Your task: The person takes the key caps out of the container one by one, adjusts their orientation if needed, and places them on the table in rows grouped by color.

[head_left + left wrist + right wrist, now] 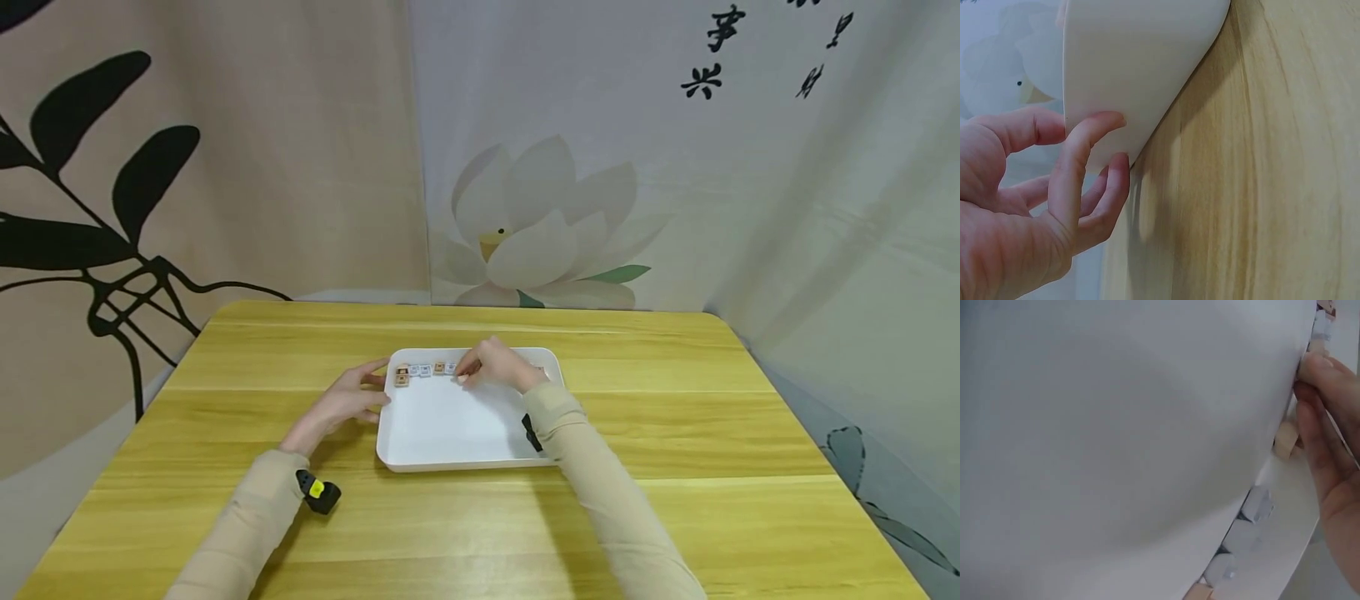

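Observation:
A white tray (450, 425) lies on the table with small orange-brown tiles (402, 380) and pale blue-white tiles (425, 370) in a row along its far side. My left hand (348, 398) touches the tray's left side; in the left wrist view that hand (1041, 187) has its thumb and fingers bent loosely against the outer wall (1141, 56). At the far row, my right hand (495, 364) pinches a small light piece, its face hidden. The right wrist view shows this hand (1335, 425) beside a wood-coloured tile (1285, 439) and several whitish tiles (1256, 503).
The wooden table (420, 533) extends around the tray on all sides. Behind it hangs a curtain (315, 167) printed with leaves and a lotus. A black device (318, 492) is strapped at the left wrist, another (531, 433) at the right.

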Demonstrator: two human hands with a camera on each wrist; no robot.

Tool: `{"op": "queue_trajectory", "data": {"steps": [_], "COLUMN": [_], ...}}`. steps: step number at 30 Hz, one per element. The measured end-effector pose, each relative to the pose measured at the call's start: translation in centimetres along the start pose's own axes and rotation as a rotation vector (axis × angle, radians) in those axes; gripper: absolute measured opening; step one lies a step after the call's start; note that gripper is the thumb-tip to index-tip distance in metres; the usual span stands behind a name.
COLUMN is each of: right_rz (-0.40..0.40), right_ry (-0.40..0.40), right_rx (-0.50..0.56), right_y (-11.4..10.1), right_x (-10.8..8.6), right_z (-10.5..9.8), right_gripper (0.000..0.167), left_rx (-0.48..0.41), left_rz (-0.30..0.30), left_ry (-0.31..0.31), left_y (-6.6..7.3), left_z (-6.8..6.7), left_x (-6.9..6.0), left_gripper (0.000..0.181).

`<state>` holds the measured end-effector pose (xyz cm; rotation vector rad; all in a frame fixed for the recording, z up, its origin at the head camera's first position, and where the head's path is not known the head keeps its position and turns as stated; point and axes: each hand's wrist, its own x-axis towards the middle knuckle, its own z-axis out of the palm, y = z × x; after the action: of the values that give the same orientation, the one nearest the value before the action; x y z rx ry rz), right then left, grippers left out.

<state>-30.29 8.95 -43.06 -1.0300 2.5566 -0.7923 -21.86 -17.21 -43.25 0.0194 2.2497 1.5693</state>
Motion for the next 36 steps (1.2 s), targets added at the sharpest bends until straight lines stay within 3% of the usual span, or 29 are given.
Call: {"op": "queue_trajectory", "data": {"steps": [4, 10, 15, 20, 24, 28, 32, 36], "right_rz": [-0.004, 0.018, 0.093, 0.114, 0.133, 0.198, 0.292, 0.387], "right_ry": [0.012, 0.026, 0.043, 0.117, 0.209, 0.301, 0.331, 0.328], "right_rx": [0.044, 0.2, 0.308, 0.314, 0.312, 0.383, 0.437, 0.4], "right_y": [0.2, 0.7, 1.1, 2.1, 3.5, 5.6, 8.6, 11.0], "right_x": [-0.1, -0.6, -1.5, -2.6, -4.5, -7.3, -10.0, -12.4], "right_z": [-0.1, -1.0, -2.2, -3.9, -5.8, -7.4, -7.6, -7.1], "right_gripper": [0.022, 0.023, 0.027, 0.029, 0.029, 0.031, 0.036, 0.04], "left_rx": [0.004, 0.006, 0.004, -0.004, -0.007, 0.004, -0.002, -0.013], "left_rz": [0.006, 0.01, 0.015, 0.013, 0.013, 0.032, 0.038, 0.019], "left_ry": [-0.004, -0.011, -0.019, -0.014, -0.006, -0.006, -0.004, 0.005], "left_y": [0.0, 0.2, 0.3, 0.2, 0.0, 0.0, 0.1, -0.2], "left_z": [0.0, -0.1, -0.2, -0.2, -0.1, 0.0, 0.0, 0.0], "left_x": [0.1, 0.0, -0.1, 0.0, 0.3, 0.1, -0.1, 0.2], "left_gripper": [0.076, 0.077, 0.077, 0.076, 0.076, 0.076, 0.077, 0.077]}}
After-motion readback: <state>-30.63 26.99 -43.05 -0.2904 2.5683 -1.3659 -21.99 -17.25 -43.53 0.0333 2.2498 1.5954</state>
